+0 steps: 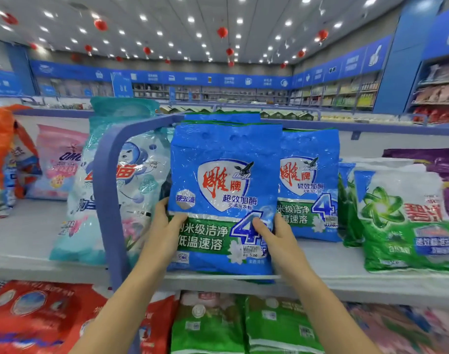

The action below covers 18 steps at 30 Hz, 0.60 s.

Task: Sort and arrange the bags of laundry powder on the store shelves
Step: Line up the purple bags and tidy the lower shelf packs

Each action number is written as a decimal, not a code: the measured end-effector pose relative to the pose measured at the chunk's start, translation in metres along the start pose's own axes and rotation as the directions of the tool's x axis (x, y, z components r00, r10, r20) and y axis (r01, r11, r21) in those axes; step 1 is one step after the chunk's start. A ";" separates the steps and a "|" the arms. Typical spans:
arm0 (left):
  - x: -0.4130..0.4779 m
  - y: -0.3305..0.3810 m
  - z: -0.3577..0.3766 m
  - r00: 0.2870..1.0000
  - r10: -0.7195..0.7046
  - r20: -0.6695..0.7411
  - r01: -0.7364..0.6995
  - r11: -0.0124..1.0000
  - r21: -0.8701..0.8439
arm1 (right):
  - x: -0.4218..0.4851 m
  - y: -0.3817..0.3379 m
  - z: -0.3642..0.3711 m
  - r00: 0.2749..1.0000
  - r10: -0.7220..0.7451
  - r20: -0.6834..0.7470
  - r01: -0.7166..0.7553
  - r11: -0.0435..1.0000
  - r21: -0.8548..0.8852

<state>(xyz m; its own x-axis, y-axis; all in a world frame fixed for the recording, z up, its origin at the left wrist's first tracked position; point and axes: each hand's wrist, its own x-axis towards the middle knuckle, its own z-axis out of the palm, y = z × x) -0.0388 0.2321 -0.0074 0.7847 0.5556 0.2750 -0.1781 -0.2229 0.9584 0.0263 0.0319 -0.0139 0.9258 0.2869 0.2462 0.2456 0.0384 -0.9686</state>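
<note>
1 glossy blue-and-green bag [223, 154], upright; left hand [167, 226], right hand [277, 236] gripping its sides

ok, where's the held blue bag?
Head view, centre: blue bag on the shelf, gripped by left hand and right hand; divider rail left, matching bag right.

Left hand [167, 226] and right hand [277, 233] gripping an upright blue laundry powder bag [224, 175] on the shelf [346, 274], identical blue bag [310, 185] just behind, green bag [407, 226] to the right
</note>
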 end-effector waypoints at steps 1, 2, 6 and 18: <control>-0.001 0.001 0.001 1.000 -0.001 -0.006 0.001 0.999 0.032 | 0.001 -0.001 0.000 1.000 -0.015 -0.002 0.015 1.000 -0.008; -0.002 0.001 0.002 1.000 0.010 -0.011 -0.010 0.998 0.059 | 0.001 -0.003 0.001 1.000 -0.024 -0.006 0.024 1.000 -0.020; -0.004 0.004 0.003 0.998 0.056 -0.015 -0.054 0.994 0.098 | 0.001 -0.009 0.004 0.996 -0.071 -0.046 0.068 0.996 -0.058; -0.053 -0.001 -0.007 0.910 0.407 -0.077 -0.396 0.909 0.130 | -0.070 -0.035 -0.055 0.928 -0.305 -0.213 0.262 0.942 -0.208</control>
<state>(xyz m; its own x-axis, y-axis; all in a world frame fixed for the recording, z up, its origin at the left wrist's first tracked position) -0.0848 0.2087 -0.0228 0.5960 0.4761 0.6466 -0.3955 -0.5267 0.7524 -0.0308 -0.0422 0.0048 0.8456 0.0502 0.5314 0.5338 -0.0876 -0.8411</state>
